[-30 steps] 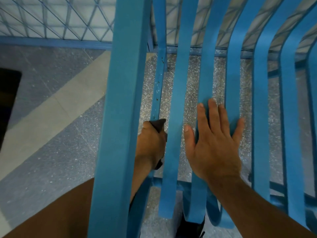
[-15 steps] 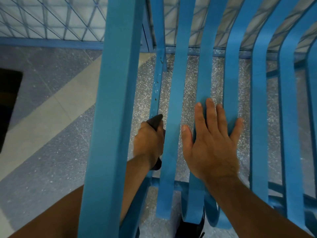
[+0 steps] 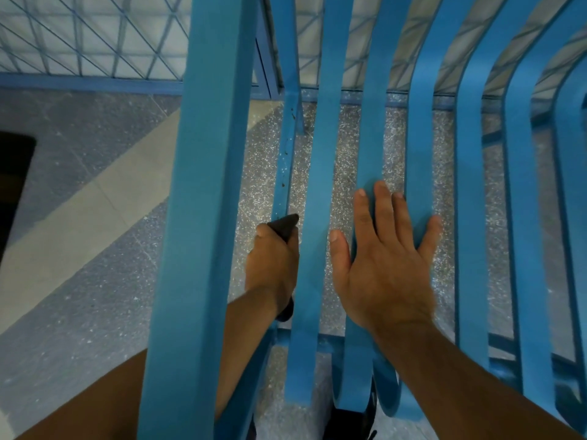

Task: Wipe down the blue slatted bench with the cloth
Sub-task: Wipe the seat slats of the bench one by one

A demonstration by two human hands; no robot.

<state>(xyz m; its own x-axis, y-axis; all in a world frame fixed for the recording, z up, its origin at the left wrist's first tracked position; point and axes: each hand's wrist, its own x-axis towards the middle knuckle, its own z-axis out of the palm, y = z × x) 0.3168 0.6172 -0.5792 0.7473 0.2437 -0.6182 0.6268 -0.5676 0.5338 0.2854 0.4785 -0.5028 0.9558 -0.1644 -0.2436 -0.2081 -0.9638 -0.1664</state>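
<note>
At the bottom of the frame both my forearms reach in over the front edge of the blue slatted bench. My left hand, centre-left of the frame, is closed in a fist around the dark cloth; a point of the cloth shows above my thumb and a fold hangs below my wrist. The fist sits on the narrow slat between the wide end rail and the next seat slat. My right hand, centre of the frame, lies flat and spread wide across two slats, holding nothing — it serves as a brace.

Handling, as I judge it: the cloth is soft, light and limp, so it should be kept bunched in the palm and pinched against the slat. The bench is rigid painted metal and should not flex under pressure. Small dark specks show on the narrow slat above the cloth; these look like the next area to wipe.

Clearances: the gaps on either side of the narrow slat are tight, and knuckles may rub the end rail. Up the frame the slat runs clear until it meets the bend into the backrest. The speckled floor shows through the gaps — a dropped cloth would fall through.
</note>
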